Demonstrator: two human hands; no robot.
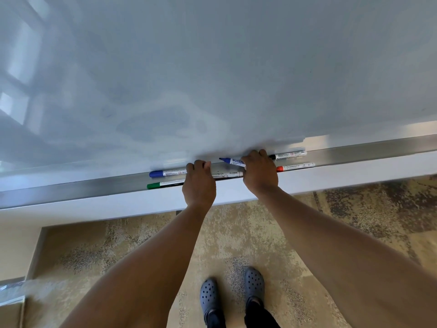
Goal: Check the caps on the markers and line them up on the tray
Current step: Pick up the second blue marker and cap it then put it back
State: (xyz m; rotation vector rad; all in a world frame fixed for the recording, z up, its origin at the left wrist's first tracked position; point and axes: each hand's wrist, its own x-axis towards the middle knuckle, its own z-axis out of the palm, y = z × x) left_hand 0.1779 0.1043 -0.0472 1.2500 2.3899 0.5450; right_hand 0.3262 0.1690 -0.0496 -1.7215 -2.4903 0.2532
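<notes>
Both hands were down at the tray (71,194), the metal ledge running along the foot of the whiteboard (212,67). His or her right hand (259,172) was closed around the barrel of a blue-capped marker (230,161), lifted clear of the ledge and tilted, its cap pointing left. The left hand (199,183) was curled over the ledge with its fingers bent onto a white marker barrel (228,175) lying between the two hands; whether it actually gripped that barrel could not be told. To the left lay a second blue marker (166,173) and, nearer the front edge, a green marker (164,185). To the right lay a black marker (287,155) at the back and a red marker (295,166) in front. All visible caps seemed seated. The job looked partly done: the markers lay roughly parallel but staggered in two rows, so lining up remained, and most caps probably awaited checking.
</notes>
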